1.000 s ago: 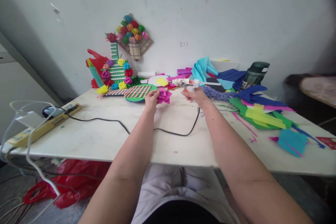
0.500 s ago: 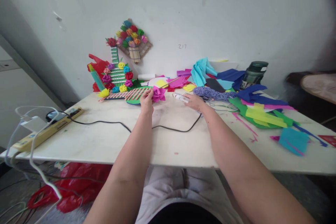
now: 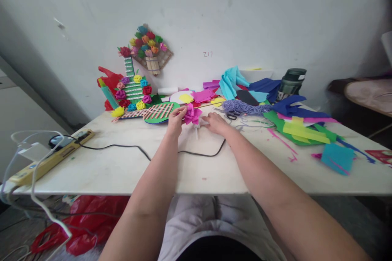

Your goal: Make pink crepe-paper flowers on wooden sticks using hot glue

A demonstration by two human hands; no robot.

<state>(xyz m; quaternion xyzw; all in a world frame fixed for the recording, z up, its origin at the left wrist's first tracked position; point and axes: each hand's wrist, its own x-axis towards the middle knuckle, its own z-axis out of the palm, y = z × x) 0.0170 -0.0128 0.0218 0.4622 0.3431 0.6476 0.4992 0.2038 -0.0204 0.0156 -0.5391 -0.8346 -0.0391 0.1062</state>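
Head view: forearms (image 3: 154,169) stretched forward over the table (image 3: 116,171), the left hand (image 3: 177,121) pinches a magenta paper flower (image 3: 192,114) mid-table. Just right of it, the right hand (image 3: 217,123) bends, knuckles up, beside a blurred white object (image 3: 197,133); this hand's grip cannot be told.

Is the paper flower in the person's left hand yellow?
No, the left hand holds a magenta paper flower whose petals show plainly in the head view.
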